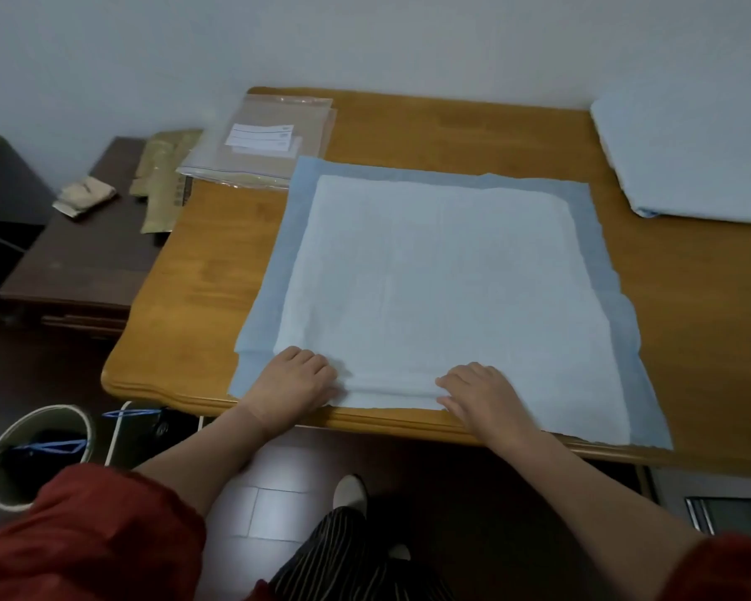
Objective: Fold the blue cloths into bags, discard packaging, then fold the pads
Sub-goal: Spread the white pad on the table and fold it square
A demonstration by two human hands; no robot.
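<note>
Wooden table [452,132] beneath everything, with bare wood left, beyond and right of the pad [430,275]. White-faced, blue-bordered, spread flat, its near edge reaching the table's lip and doubled into a narrow fold. Right of the pad, well apart, a folded pale-blue stack [690,167]. At the pad's far-left corner, clear zip bags [252,167] bearing a white label [263,135] (print too blurred to read). On the pad's near fold: right hand [478,392] flat, fingers straight, pressing down; left hand [295,379] knuckles up, fingers curled under, grip hidden, so cannot tell whether pinching.
</note>
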